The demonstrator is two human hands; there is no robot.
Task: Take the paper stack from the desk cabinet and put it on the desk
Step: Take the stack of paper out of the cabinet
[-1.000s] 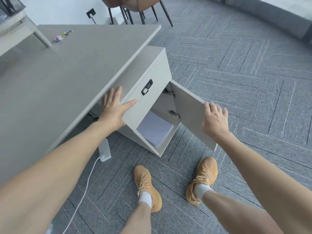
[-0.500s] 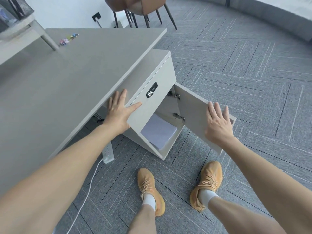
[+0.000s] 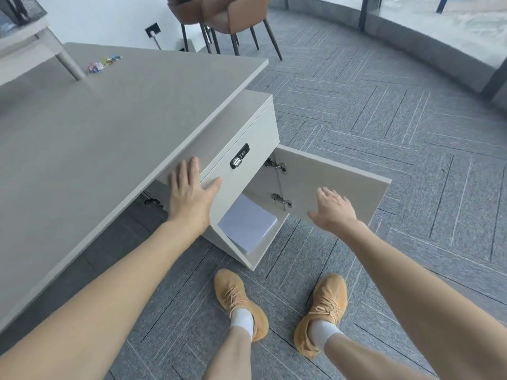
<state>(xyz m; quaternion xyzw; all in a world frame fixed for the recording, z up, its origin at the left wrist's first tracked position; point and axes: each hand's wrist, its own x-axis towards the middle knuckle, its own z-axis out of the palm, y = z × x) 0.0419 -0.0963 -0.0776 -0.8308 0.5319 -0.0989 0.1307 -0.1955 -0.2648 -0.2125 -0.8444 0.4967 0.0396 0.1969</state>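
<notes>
A white paper stack (image 3: 247, 223) lies flat on the bottom shelf of the pale desk cabinet (image 3: 241, 133), partly hidden by the cabinet front. The cabinet door (image 3: 329, 179) stands swung wide to the right. My left hand (image 3: 192, 193) rests flat on the cabinet's top front corner, fingers spread, holding nothing. Over the door's inner face hovers my right hand (image 3: 333, 212), fingers apart and empty, off the door edge. The grey desk top (image 3: 109, 127) stretches to the left above the cabinet.
A black combination lock (image 3: 239, 159) sits on the cabinet front. Small colourful items (image 3: 103, 63) lie at the desk's far side. Brown chairs (image 3: 225, 20) stand beyond. My two orange shoes (image 3: 279, 308) are on the grey carpet before the cabinet.
My right hand has let go of the door's edge and moved left and inward. The door has swung open wider. My left hand stays on the cabinet top.
</notes>
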